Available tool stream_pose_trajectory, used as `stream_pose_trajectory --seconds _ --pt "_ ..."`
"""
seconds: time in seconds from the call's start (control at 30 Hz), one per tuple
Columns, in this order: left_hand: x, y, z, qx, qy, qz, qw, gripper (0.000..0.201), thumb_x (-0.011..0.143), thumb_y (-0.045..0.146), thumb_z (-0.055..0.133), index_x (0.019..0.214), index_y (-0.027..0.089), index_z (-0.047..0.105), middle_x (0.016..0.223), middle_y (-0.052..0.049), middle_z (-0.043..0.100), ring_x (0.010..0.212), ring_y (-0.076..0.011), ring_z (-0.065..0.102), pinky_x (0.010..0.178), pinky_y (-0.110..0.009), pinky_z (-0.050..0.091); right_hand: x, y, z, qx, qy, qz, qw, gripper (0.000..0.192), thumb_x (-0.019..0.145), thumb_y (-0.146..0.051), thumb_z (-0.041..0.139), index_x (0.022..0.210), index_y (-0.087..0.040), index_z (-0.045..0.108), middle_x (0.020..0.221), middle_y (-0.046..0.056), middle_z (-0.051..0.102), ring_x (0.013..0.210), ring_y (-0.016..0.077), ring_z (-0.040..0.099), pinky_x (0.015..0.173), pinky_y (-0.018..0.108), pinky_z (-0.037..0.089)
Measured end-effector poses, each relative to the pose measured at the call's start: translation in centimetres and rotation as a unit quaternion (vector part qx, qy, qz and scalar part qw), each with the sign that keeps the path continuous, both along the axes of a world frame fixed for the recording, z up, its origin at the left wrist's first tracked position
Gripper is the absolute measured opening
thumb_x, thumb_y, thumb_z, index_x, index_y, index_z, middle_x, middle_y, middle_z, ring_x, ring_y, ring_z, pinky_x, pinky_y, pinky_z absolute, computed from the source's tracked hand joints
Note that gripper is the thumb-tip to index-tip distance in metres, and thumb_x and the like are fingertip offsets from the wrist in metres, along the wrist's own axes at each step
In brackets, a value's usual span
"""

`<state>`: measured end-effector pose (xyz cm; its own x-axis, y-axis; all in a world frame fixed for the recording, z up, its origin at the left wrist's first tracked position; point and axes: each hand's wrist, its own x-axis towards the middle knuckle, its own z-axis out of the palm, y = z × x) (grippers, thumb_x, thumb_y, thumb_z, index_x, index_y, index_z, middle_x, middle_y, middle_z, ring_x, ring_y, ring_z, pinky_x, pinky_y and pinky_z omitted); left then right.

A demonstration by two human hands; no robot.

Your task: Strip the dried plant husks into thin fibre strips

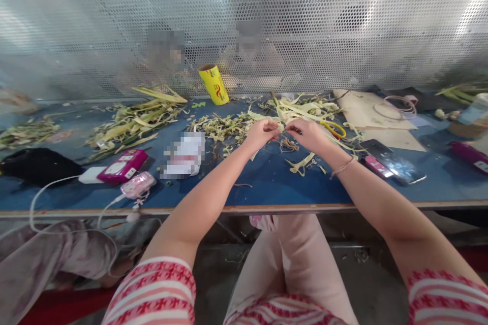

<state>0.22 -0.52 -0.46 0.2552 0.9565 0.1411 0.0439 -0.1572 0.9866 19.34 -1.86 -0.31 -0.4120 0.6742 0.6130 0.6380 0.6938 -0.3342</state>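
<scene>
My left hand and my right hand meet over the blue tabletop, fingertips close together. My left fingers are closed on a pale green piece of plant. The fingers of my right hand are pinched at its other side; whatever they grip is too small to make out. Behind and around both hands lies a loose pile of pale green and yellowish leaf strips. Some dry brown fibres sit just below the fingers, and a few torn strips lie nearer to me.
A yellow tube stands tilted near the perforated metal screen. Another leaf heap is farther left. Nearby are a magenta device, a corded pink case, a phone and cardboard. A seated person's leg shows at left.
</scene>
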Motion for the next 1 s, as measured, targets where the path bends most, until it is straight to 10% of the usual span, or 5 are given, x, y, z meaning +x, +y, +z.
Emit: stream_pose_trajectory --seconds 0.5,1.0 --pt "0.2 -0.1 -0.2 -0.099 -0.099 -0.05 0.989 0.005 0.074 0.009 0.077 0.076 0.009 0.072 0.071 -0.004 0.072 0.069 -0.0105 0.069 0.086 -0.031 0.056 -0.3 0.8 -1.0 0.075 -0.018 0.071 0.994 0.008 0.088 -0.02 0.063 0.086 -0.021 0.07 0.118 0.012 0.069 0.115 0.0282 0.061 0.104 0.052 0.044" --pt "0.1 -0.6 0.4 -0.082 -0.045 -0.004 0.996 0.013 0.07 0.002 0.076 0.073 0.011 0.067 0.06 0.0 0.069 0.06 -0.0099 0.067 0.08 -0.032 0.058 -0.7 1.5 -1.6 -0.026 0.05 0.061 0.997 0.007 0.082 -0.017 0.058 0.08 -0.02 0.063 0.083 0.007 0.068 0.083 0.0214 0.062 0.081 0.036 0.05"
